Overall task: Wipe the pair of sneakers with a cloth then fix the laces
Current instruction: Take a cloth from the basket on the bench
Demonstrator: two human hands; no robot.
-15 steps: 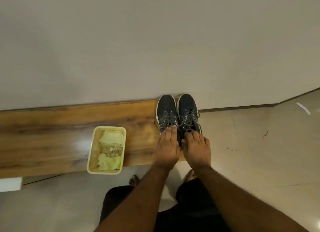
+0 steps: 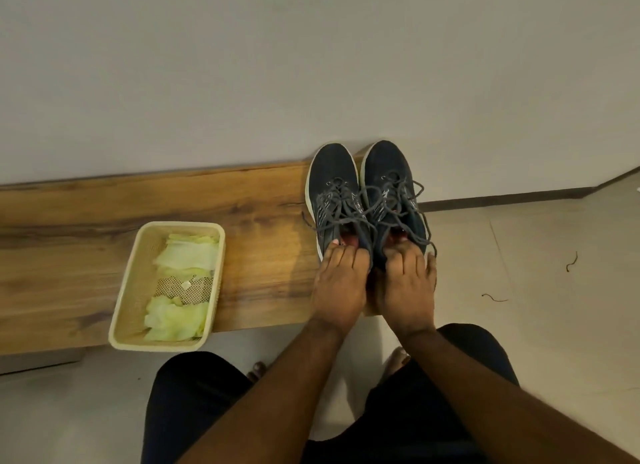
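Two dark blue sneakers with grey laces stand side by side at the right end of a wooden bench (image 2: pixel 173 214), toes to the wall. My left hand (image 2: pixel 337 283) grips the heel of the left sneaker (image 2: pixel 334 186), fingers curled into its opening. In the same way my right hand (image 2: pixel 407 287) grips the heel of the right sneaker (image 2: pixel 389 176). The laces lie loose and tangled across both tongues. Pale yellow-green cloths (image 2: pixel 183 256) lie in a cream basket (image 2: pixel 135 280) to the left.
A plain wall rises right behind the bench. Tiled floor spreads to the right, with small dark bits of string (image 2: pixel 571 261) on it. My knees in dark shorts are below the bench's front edge.
Both hands have slid back from the laces to the heels and curled over the sneakers' openings. The view has come closer to the bench.
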